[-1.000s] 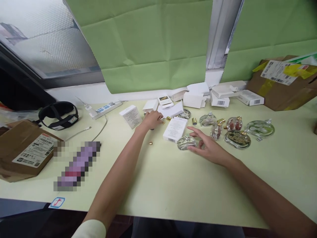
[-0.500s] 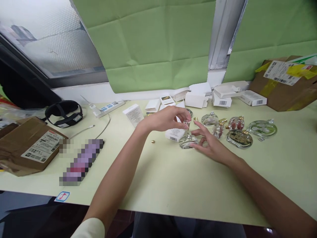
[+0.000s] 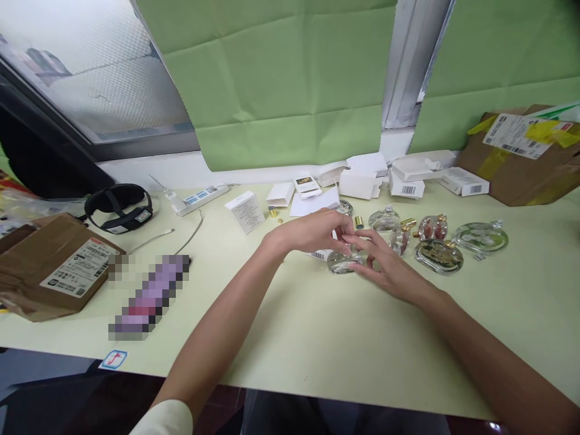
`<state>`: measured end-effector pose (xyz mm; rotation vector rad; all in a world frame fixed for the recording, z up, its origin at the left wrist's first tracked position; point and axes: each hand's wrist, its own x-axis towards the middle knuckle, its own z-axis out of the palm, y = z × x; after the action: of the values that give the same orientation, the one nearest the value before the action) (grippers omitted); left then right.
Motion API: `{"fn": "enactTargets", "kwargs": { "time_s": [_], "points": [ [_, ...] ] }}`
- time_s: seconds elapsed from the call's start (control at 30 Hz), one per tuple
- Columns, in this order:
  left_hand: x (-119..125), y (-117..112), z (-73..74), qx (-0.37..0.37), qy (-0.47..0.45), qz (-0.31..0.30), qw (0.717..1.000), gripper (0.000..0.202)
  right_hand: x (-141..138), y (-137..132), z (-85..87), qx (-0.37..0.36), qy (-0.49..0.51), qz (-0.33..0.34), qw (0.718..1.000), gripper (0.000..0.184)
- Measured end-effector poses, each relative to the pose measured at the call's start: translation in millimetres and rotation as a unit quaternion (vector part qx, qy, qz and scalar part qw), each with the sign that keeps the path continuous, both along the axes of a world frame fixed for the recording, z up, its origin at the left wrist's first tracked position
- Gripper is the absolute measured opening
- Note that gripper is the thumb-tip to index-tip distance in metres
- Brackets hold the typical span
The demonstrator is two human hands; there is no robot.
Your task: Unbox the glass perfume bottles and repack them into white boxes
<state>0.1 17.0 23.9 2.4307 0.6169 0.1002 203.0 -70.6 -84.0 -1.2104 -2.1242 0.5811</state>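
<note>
A clear, flattened glass perfume bottle (image 3: 343, 263) lies on the table between my hands. My right hand (image 3: 379, 263) grips its right side, thumb low on the glass and fingers up by the neck. From above, my left hand (image 3: 321, 231) is closed at the neck, its fingers pinching a clear bottle cap (image 3: 347, 247) that they mostly hide. A white box (image 3: 319, 254) with a barcode sits behind the bottle, partly covered by my left hand. To the right are more bottles, among them a dark patterned bottle (image 3: 438, 256) and a green bottle (image 3: 481, 236).
White boxes (image 3: 360, 182) line the back by the wall. A gold cap (image 3: 359, 222) stands behind my hands. At the left are a cardboard box (image 3: 58, 266), a black headset (image 3: 118, 208), a power strip (image 3: 203, 198) and a blurred-out phone (image 3: 151, 296). Another cardboard box (image 3: 521, 157) stands back right.
My left hand has come down with the clear cap from above the bottle to its neck. My right fingers have closed in toward the neck; the bottle stays in place.
</note>
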Motion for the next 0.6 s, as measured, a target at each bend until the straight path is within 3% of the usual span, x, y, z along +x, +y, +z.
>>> {"fn": "enactTargets", "kwargs": {
  "time_s": [0.47,0.6],
  "points": [
    [3.3,-2.7,-2.9,0.008,0.022,0.013,1.0,0.013,0.7,3.5,-2.8,0.015,0.012,0.009,1.0,0.042],
    [-7.7,4.1,-1.6,0.023,0.013,0.013,1.0,0.026,0.6,2.4,-0.9,0.001,0.015,0.001,1.0,0.042]
  ]
}}
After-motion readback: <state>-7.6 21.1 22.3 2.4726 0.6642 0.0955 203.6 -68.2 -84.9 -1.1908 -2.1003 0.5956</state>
